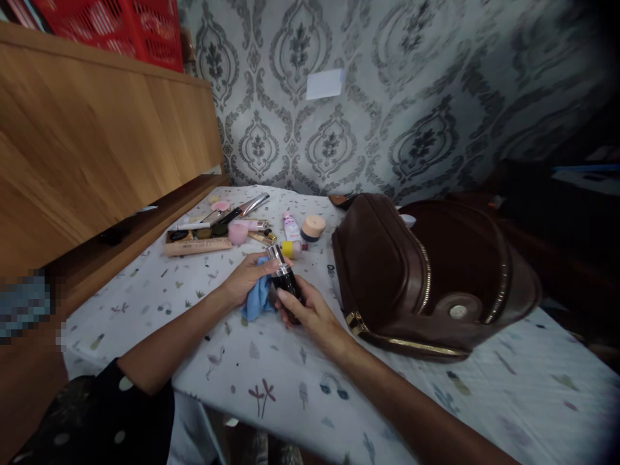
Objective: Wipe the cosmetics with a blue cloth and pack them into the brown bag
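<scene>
One wall (329, 39) of grey damask pattern fills the back, and a wooden cabinet (111, 129) flanks the left side, with a red basket (121, 26) standing on top of it. Before them spreads the table (271, 352), its printed cover probably there to guard the surface beneath. A brown bag (371, 258) with gold zips takes up the right part, apart from the small items, which seems to leave the near middle free for both forearms.

Between the bag and the cabinet, the right hand (314, 309) wraps its fingers and thumb around the lower body of a black bottle (285, 281), likely to steady it, since that grip leaves the silver upper part bare. The left hand (248, 279) grasps that upper end, with a blue cloth (259, 300) bunched under its fingers against the bottle's side. The bottle is tilted, raised over the table near its middle, perhaps held so to keep it in plain sight.

Beyond the hands lie a beige tube (201, 247), a round jar (313, 227), a pink jar (237, 234) and a yellow-capped container (289, 250), all seemingly within easy reach
</scene>
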{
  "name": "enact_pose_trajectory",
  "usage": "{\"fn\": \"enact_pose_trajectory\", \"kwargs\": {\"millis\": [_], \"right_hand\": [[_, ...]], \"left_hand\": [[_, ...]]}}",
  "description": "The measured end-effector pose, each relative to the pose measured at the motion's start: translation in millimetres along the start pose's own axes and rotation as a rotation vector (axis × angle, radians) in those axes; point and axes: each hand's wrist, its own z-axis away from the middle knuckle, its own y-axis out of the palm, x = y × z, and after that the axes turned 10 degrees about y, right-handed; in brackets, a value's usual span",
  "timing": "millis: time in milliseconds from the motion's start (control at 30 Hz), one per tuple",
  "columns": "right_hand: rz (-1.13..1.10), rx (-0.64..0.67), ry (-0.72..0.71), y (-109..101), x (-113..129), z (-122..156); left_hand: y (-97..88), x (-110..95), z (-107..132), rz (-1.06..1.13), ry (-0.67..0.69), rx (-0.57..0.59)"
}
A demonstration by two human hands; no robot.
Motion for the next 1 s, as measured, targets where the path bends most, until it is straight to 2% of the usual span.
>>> {"fn": "enact_pose_trajectory", "kwargs": {"millis": [200, 500, 600, 767, 833, 1000], "right_hand": [[0.156, -0.070, -0.084, -1.1, -5.6, -0.6], [0.355, -0.250, -0.174, -0.3, -9.3, 3.4], [0.326, -0.227, -0.130, -0.7, -7.0, 2.7], [0.313, -0.261, -0.121, -1.8, -3.0, 1.4], [0.324, -0.274, -0.110, -2.3, -2.6, 1.3], [0.303, -0.203, -0.107, -3.9, -2.4, 2.3]], "left_hand": [[3.8, -0.8, -1.5, -0.046, 0.086, -0.097], [10.7, -1.3, -1.9, -0.042, 0.135, -0.127], [8.1, -2.5, -1.3, -0.058, 0.158, -0.089], [2.5, -7.8, 1.9, -0.080, 0.107, 0.066], [1.2, -8.2, 2.5, -0.085, 0.079, 0.070], [0.0, -4.4, 0.2, -0.043, 0.070, -0.021]]}}
